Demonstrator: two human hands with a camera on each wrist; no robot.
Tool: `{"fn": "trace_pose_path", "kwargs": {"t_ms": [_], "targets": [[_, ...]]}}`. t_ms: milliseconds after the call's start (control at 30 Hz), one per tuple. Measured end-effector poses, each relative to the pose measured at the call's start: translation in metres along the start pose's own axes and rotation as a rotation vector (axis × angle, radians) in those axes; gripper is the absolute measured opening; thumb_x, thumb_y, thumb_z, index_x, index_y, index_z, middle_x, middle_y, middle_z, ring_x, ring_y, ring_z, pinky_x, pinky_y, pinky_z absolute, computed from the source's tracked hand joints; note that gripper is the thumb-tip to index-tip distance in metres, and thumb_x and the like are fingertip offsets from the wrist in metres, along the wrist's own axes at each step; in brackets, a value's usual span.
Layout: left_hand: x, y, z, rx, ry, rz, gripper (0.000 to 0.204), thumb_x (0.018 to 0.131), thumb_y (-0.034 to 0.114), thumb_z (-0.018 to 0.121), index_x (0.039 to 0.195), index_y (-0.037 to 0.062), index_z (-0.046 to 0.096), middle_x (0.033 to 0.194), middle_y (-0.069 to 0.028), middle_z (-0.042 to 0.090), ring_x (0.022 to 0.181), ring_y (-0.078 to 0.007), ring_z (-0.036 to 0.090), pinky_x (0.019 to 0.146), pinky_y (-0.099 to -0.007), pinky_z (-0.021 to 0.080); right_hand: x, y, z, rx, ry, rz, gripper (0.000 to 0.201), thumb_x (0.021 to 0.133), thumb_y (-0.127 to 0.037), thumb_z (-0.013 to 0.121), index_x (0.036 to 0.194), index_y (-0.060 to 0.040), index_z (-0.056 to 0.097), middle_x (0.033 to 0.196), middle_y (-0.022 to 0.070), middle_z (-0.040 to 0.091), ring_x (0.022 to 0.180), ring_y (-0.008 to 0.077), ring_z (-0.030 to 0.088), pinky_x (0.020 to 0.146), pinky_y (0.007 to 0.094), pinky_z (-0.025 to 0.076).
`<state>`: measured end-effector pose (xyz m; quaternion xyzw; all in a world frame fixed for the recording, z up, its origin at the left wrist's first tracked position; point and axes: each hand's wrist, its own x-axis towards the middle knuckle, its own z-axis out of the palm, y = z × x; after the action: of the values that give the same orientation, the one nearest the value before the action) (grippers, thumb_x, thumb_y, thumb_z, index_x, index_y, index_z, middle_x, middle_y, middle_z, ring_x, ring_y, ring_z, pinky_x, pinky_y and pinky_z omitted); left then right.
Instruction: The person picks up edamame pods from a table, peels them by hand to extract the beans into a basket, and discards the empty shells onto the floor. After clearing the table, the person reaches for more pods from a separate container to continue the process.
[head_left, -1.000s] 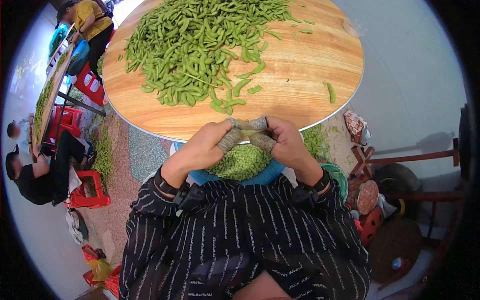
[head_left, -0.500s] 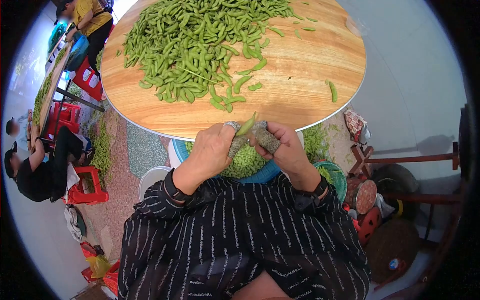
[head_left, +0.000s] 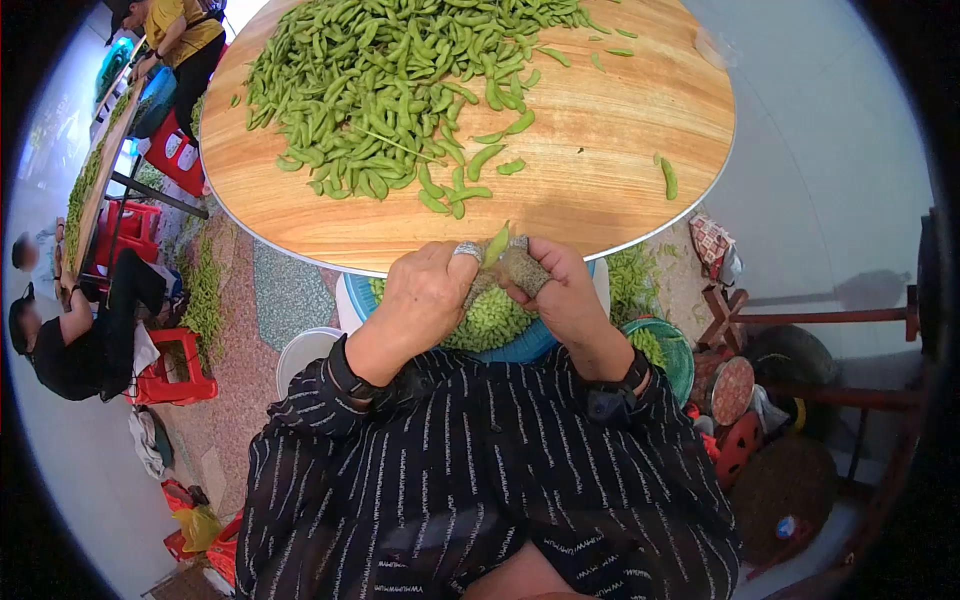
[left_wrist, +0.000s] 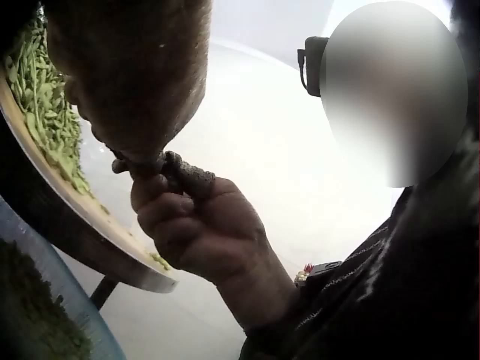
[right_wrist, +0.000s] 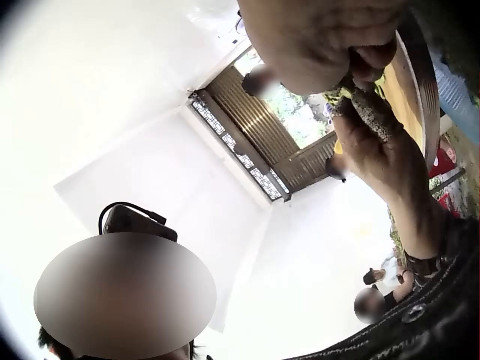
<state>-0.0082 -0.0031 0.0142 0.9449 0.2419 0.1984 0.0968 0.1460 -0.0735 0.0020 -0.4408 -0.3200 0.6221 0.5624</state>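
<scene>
In the head view, a green soybean pod stands tip up between the two hands, just off the table's near edge. My left hand pinches it between thumb and forefinger. From the other side my right hand grips its lower part, fingers curled in; the fingers hide much of the pod. Grey wraps cover the thumbs and forefingers. Below the hands is a blue basin with shelled green beans. A large heap of soybean pods covers the far left of the round wooden table.
Several loose pods lie near the heap, with one pod at the table's right. A white bucket stands left of the basin, a green basket right of it. Two people sit by another table at far left, near red stools.
A pod held level between both hands a second ago gave way to one standing upright in the left fingers. Since half a second ago, the right hand has closed in on this pod.
</scene>
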Motion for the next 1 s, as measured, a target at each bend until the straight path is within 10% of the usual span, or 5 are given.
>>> {"fn": "trace_pose_path", "kwargs": {"t_ms": [633, 933, 1000], "targets": [[-0.017, -0.004, 0.031, -0.562, 0.219, -0.097, 0.024, 0.067, 0.002, 0.053, 0.091, -0.0005, 0.05, 0.074, -0.0165, 0.055, 0.067, -0.0348, 0.055, 0.059, -0.0344, 0.044, 0.005, 0.02, -0.001, -0.118, -0.069, -0.189, 0.014, 0.082, -0.015, 0.052, 0.087, -0.0016, 0.054, 0.071, -0.0027, 0.051, 0.062, 0.0042, 0.044, 0.056, 0.0182, 0.036], [-0.019, 0.009, 0.041, -0.917, 0.288, -0.292, 0.02, 0.084, 0.014, 0.046, 0.095, -0.0009, 0.05, 0.078, -0.0068, 0.058, 0.071, -0.0138, 0.055, 0.064, -0.0247, 0.043, 0.009, 0.03, -0.009, -0.165, -0.131, -0.313, 0.016, 0.082, -0.016, 0.052, 0.089, -0.0012, 0.054, 0.072, -0.0025, 0.051, 0.063, 0.0043, 0.045, 0.056, 0.0182, 0.037], [-0.017, 0.013, 0.04, -1.065, 0.333, -0.337, 0.022, 0.085, 0.023, 0.046, 0.088, 0.0012, 0.051, 0.065, 0.0019, 0.048, 0.056, -0.0064, 0.044, 0.049, -0.02, 0.034, 0.011, 0.034, -0.014, -0.181, -0.147, -0.325, 0.016, 0.082, -0.015, 0.052, 0.089, -0.0009, 0.053, 0.074, -0.0022, 0.051, 0.065, 0.0047, 0.045, 0.058, 0.0187, 0.038]]}}
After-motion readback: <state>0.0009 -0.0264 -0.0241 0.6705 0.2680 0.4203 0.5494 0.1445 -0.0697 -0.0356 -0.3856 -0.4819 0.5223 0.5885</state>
